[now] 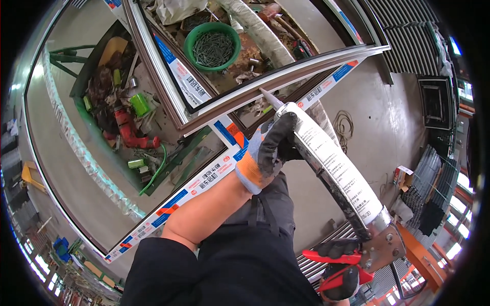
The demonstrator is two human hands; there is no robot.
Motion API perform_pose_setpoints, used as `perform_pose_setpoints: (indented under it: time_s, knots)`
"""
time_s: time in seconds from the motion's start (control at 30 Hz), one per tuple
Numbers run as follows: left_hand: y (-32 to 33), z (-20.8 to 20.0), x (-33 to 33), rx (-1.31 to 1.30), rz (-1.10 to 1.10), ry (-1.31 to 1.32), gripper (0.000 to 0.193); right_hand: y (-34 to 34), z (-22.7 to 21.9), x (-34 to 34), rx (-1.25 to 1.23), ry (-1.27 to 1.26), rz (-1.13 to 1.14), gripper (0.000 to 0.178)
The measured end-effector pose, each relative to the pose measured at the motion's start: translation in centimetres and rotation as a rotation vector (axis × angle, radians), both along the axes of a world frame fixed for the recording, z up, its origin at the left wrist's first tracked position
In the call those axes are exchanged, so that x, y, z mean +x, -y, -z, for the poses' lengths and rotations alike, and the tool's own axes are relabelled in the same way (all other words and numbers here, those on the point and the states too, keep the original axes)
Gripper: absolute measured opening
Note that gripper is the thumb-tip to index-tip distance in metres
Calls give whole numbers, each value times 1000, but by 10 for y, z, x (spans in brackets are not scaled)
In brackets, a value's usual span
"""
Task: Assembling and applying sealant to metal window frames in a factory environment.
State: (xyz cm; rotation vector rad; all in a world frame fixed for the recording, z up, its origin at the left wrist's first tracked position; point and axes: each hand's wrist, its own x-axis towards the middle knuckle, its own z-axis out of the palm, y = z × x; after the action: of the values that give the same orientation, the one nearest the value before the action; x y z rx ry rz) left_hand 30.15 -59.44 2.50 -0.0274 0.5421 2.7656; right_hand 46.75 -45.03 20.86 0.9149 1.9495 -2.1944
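A caulking gun (384, 249) with red handles lies slantwise across my front, loaded with a white sealant cartridge (339, 166). My left hand (269, 148), in a grey, black and orange glove, is closed around the front of the gun just behind the nozzle. The pale nozzle (271, 99) points up and left, its tip at the brown edge of a window frame (235, 106). At the lower right my right hand (343, 278), in a dark glove, is wrapped around the red handle and trigger. The frame's corner lies left of the nozzle.
A green bowl of screws (213, 47) sits on the bench inside the frame. A red power drill (131, 130) and green cans lie on a lower shelf at left. Another large taped frame (171, 204) stretches beneath. A coiled cable (343, 127) rests on the floor.
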Motion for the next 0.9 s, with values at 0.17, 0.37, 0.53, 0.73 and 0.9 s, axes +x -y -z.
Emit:
perform_pose_setpoints:
  time_s: [0.17, 0.37, 0.53, 0.73, 0.9]
  knots:
    - [18, -9, 8, 125, 98, 388, 34, 28, -12, 1, -31, 3, 17, 40]
    - [39, -16, 21, 28, 100, 410, 40, 36, -9, 13, 31, -58, -145, 39]
    - [58, -5, 37, 111, 102, 390, 37, 52, -16, 21, -29, 45, -77, 38]
    - [73, -11, 50, 83, 5, 464, 34, 65, -16, 33, -122, 56, -138, 40]
    - [86, -23, 62, 41, -95, 482, 32, 72, -20, 37, -143, 28, -177, 41]
